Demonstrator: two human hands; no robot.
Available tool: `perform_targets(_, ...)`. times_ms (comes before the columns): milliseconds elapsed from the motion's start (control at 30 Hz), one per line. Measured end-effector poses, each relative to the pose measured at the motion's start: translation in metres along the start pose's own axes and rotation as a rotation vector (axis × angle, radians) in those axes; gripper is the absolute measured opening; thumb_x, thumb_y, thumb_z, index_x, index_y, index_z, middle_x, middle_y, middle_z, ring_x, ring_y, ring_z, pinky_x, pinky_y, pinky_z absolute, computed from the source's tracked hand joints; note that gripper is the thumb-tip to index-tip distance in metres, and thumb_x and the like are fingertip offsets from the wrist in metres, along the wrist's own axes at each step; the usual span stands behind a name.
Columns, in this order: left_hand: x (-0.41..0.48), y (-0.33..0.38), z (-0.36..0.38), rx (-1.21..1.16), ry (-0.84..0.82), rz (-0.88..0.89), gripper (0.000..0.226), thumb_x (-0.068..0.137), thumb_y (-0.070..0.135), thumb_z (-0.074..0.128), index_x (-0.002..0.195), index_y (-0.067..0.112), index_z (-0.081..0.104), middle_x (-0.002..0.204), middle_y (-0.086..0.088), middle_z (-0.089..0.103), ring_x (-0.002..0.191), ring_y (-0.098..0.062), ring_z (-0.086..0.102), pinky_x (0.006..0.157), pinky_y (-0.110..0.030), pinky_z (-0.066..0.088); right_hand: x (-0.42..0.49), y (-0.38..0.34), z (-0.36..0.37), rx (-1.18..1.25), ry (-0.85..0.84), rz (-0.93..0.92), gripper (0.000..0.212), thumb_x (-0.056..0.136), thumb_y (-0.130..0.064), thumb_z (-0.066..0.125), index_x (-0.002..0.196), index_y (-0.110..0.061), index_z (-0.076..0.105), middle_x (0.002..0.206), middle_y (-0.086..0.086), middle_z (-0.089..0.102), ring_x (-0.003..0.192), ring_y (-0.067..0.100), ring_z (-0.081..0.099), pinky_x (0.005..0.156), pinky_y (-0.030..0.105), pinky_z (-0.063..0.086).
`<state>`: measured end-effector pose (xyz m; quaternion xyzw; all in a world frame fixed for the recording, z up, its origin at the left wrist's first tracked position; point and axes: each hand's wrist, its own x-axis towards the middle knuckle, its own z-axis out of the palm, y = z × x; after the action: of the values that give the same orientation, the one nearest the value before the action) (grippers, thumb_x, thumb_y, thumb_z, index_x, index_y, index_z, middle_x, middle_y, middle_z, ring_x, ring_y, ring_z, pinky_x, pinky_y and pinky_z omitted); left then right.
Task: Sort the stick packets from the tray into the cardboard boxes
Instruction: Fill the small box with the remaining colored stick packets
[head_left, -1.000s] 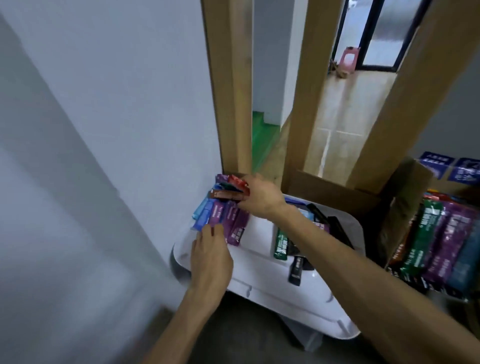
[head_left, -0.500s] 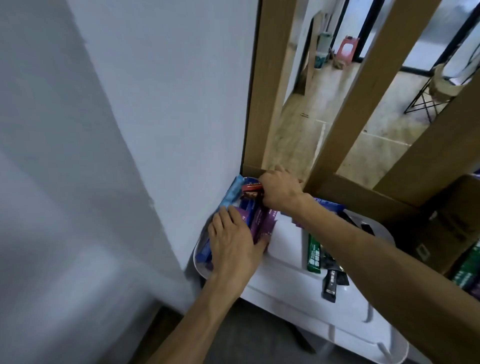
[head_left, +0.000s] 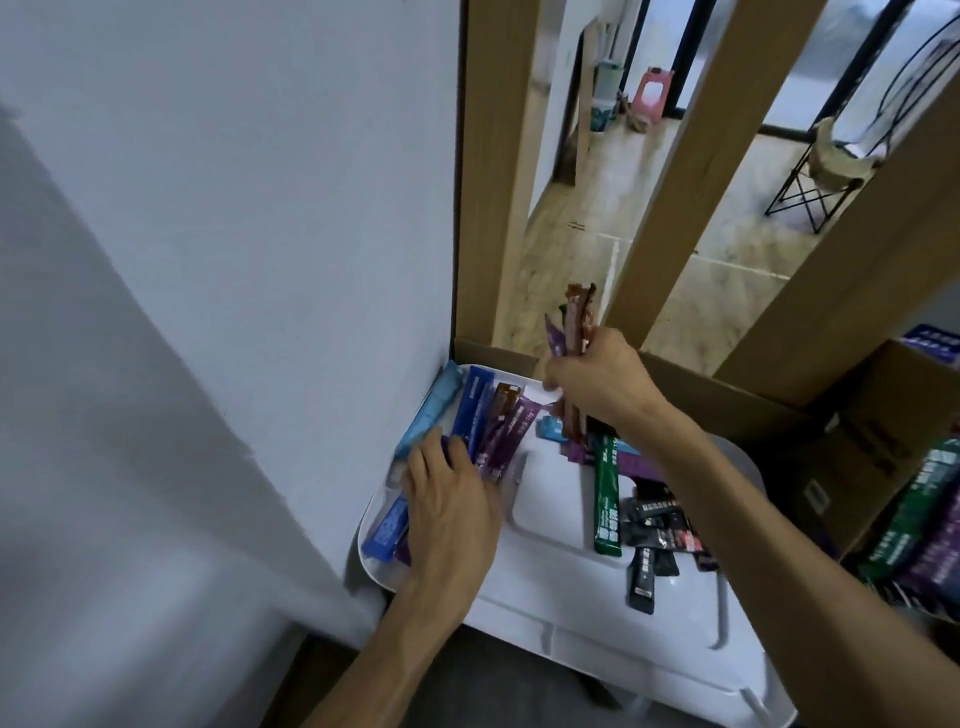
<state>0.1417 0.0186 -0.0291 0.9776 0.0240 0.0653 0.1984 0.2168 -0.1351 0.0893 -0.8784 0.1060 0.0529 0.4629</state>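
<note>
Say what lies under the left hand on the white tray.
Blue and purple stick packets lie under the left hand; their ends show beyond it. Anything else beneath is covered.

White tray (head_left: 561, 592) carries blue packets (head_left: 470, 410), purple packets (head_left: 508, 441), green packet (head_left: 607, 493), black packets (head_left: 655, 525).

Place: a home interior, a living area with one corner given over to sorting.
Wall: plain white wall (head_left: 234, 208) on the left.
Partition: tall wooden slats (head_left: 698, 171) with gaps onto a further room.
Floor: pale wood-look floor (head_left: 566, 270) beyond.
Furniture: small pink stool (head_left: 652, 96), black wire stand (head_left: 826, 166) holding a pale cushion.
Far end: dark-framed glass panels (head_left: 662, 36).
Corner: white tray (head_left: 561, 597) of stick packets (head_left: 607, 499) beside open cardboard boxes (head_left: 852, 452).
</note>
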Motion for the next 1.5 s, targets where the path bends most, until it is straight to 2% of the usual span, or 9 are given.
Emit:
perform_targets(133, 0.001, -0.001, -0.006, -0.153, 0.019, -0.004, 0.05, 0.094, 0.025, 0.06, 0.139, 0.012, 0.043, 0.138, -0.007, 0.042, 0.129, -0.02, 0.044, 0.107, -0.037, 0.046, -0.015, 0.017, 0.005, -0.075, -0.226, 0.208, 0.014, 0.093, -0.015, 0.063, 0.097, -0.002, 0.058, 0.091, 0.018, 0.069, 0.059, 0.022, 0.073, 0.056, 0.037, 0.062)
perform_targets(300, -0.001, -0.001, -0.02, -0.374, 0.067, -0.019, 0.041, 0.096, 0.016, 0.058, 0.135, 0.014, 0.048, 0.134, -0.002, 0.043, 0.114, -0.012, 0.053, 0.09, -0.025, 0.054, 0.002, 0.017, 0.042, -0.158, -0.22, 0.169, 0.038, 0.09, -0.047, 0.066, 0.093, -0.009, 0.064, 0.086, 0.008, 0.07, 0.08, 0.023, 0.07, 0.076, 0.038, 0.058)
perform_targets(467, -0.014, -0.013, -0.028, -0.113, 0.019, 0.004, 0.041, 0.094, 0.034, 0.061, 0.131, 0.02, 0.056, 0.139, 0.001, 0.046, 0.125, -0.017, 0.048, 0.101, -0.03, 0.047, 0.021, 0.003, 0.073, -0.258, -0.141, 0.078, 0.048, 0.081, -0.058, 0.071, 0.08, -0.011, 0.06, 0.074, 0.002, 0.058, 0.068, 0.017, 0.057, 0.058, 0.029, 0.042)
perform_targets(633, -0.032, -0.025, -0.034, 0.048, -0.045, -0.04, 0.052, 0.095, 0.044, 0.054, 0.143, 0.028, 0.04, 0.13, 0.001, 0.048, 0.12, -0.016, 0.043, 0.102, -0.029, 0.042, 0.025, 0.006, 0.093, -0.469, -0.042, 0.034, 0.069, 0.075, -0.054, 0.075, 0.12, -0.003, 0.064, 0.118, 0.014, 0.065, 0.107, 0.032, 0.064, 0.087, 0.039, 0.055)
perform_targets(900, -0.03, -0.021, -0.041, -0.108, -0.123, -0.057, 0.055, 0.095, 0.031, 0.06, 0.142, 0.022, 0.034, 0.138, 0.0, 0.039, 0.127, -0.014, 0.038, 0.107, -0.031, 0.042, 0.022, -0.001, 0.101, -0.573, 0.0, 0.018, 0.054, 0.082, -0.041, 0.073, 0.123, -0.009, 0.06, 0.124, 0.009, 0.064, 0.114, 0.029, 0.062, 0.084, 0.034, 0.048)
perform_targets(1000, -0.031, -0.017, -0.041, -0.101, -0.152, 0.029, 0.052, 0.098, 0.028, 0.056, 0.143, 0.023, 0.032, 0.143, 0.002, 0.038, 0.128, -0.012, 0.041, 0.106, -0.027, 0.042, 0.024, -0.002, 0.106, -0.531, -0.015, 0.065, 0.064, 0.078, -0.043, 0.078, 0.126, -0.007, 0.057, 0.125, 0.008, 0.061, 0.115, 0.03, 0.061, 0.085, 0.036, 0.049)
perform_targets(1233, -0.034, -0.019, -0.044, 0.059, -0.148, -0.002, 0.052, 0.096, 0.045, 0.054, 0.139, 0.022, 0.036, 0.134, 0.001, 0.047, 0.124, -0.016, 0.043, 0.102, -0.026, 0.042, 0.032, 0.004, 0.103, -0.282, -0.03, 0.181, 0.04, 0.076, -0.02, 0.073, 0.109, -0.005, 0.059, 0.112, 0.012, 0.065, 0.105, 0.033, 0.064, 0.088, 0.039, 0.055)
perform_targets(1400, -0.035, -0.018, -0.047, 0.044, -0.168, 0.073, 0.037, 0.097, 0.04, 0.053, 0.13, 0.025, 0.041, 0.122, 0.006, 0.051, 0.106, -0.009, 0.048, 0.076, -0.016, 0.037, 0.039, 0.013, 0.085, 0.142, -0.004, 0.191, 0.032, 0.07, -0.018, 0.079, 0.098, -0.007, 0.065, 0.095, 0.011, 0.071, 0.087, 0.027, 0.069, 0.082, 0.044, 0.061)
perform_targets(1500, -0.034, -0.023, -0.049, -0.095, -0.136, 0.018, 0.036, 0.095, 0.033, 0.058, 0.128, 0.023, 0.047, 0.109, 0.008, 0.048, 0.087, -0.006, 0.048, 0.069, -0.016, 0.037, 0.033, 0.014, 0.064, 0.414, 0.028, 0.179, 0.021, 0.076, -0.006, 0.076, 0.093, -0.01, 0.064, 0.09, 0.013, 0.07, 0.074, 0.021, 0.068, 0.071, 0.035, 0.061)
